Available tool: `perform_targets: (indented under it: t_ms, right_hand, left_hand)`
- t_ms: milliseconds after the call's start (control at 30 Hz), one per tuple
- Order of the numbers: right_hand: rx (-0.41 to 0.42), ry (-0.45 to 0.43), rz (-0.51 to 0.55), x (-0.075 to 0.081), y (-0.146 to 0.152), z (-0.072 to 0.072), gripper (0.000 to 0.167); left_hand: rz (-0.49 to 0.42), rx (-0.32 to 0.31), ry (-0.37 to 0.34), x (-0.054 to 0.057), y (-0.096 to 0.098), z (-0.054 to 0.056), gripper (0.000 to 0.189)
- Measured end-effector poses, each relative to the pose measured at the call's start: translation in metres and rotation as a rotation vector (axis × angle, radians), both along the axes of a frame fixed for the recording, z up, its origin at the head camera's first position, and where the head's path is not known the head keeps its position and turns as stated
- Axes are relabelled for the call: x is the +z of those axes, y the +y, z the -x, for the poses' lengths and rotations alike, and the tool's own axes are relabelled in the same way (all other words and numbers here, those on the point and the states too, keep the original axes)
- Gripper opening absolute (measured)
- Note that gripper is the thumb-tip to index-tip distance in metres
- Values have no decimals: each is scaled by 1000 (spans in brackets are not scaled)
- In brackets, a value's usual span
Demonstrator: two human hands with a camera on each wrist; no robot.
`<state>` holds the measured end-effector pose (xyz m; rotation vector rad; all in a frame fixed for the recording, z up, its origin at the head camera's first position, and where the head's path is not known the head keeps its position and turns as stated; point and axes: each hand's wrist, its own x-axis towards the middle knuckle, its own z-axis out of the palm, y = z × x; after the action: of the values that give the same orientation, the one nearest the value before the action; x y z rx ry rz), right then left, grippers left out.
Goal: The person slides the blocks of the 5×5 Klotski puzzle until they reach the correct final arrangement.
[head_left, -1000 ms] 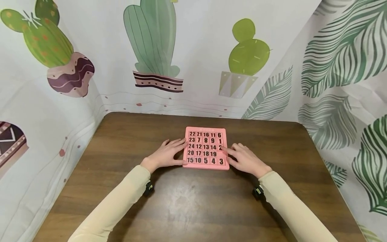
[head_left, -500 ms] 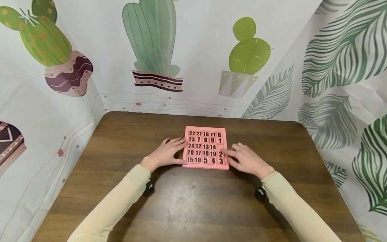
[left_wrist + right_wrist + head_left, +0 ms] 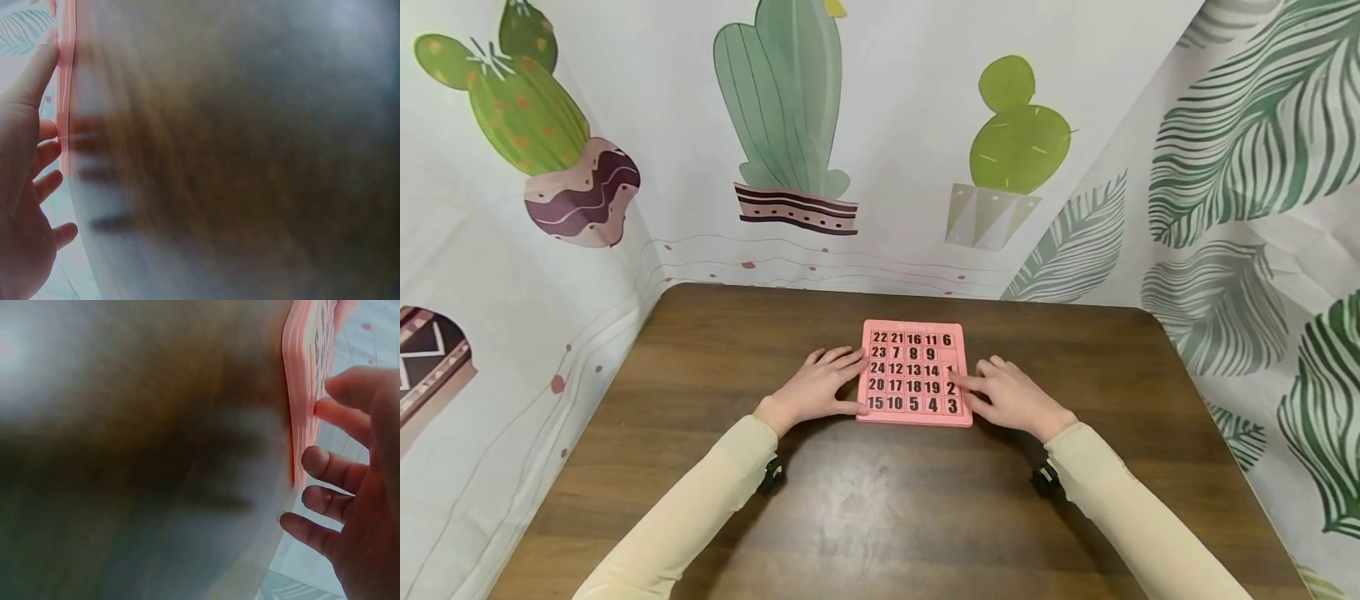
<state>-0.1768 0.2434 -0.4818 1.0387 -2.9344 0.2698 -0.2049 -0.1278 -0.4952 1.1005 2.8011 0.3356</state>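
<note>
A pink sliding number puzzle (image 3: 904,361) lies flat on the table, its square tiles bearing black numbers. The bare slot is in the right column, below the 6 and beside the 9. My left hand (image 3: 815,390) rests against the puzzle's left side, thumb near the lower corner and fingertips higher up. In the left wrist view the thumb and some fingertips meet the pink edge (image 3: 64,94). From the right, my right hand (image 3: 1015,398) reaches an index finger onto the 1 tile and partly covers it. Its other fingers are loosely bent by the right edge (image 3: 301,375).
The brown wooden table (image 3: 850,508) extends around the puzzle on all sides. Behind it and at both sides hangs a white cloth (image 3: 902,100) printed with cacti and leaves. A small dark device (image 3: 772,473) sits at each wrist.
First the 2 tile slid down one row in the right column, then the 1 tile followed. The bare slot has moved up that column. My left hand has kept its place.
</note>
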Motion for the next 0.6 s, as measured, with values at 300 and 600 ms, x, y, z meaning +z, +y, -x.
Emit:
perform_targets:
  t_ms: [300, 600]
  right_hand:
    - [-70, 3, 56, 2, -2, 27, 49]
    - [-43, -11, 50, 3, -15, 37, 33]
  left_hand:
    - [-5, 1, -1, -1, 1, 1, 92]
    - [-2, 3, -2, -1, -2, 2, 92]
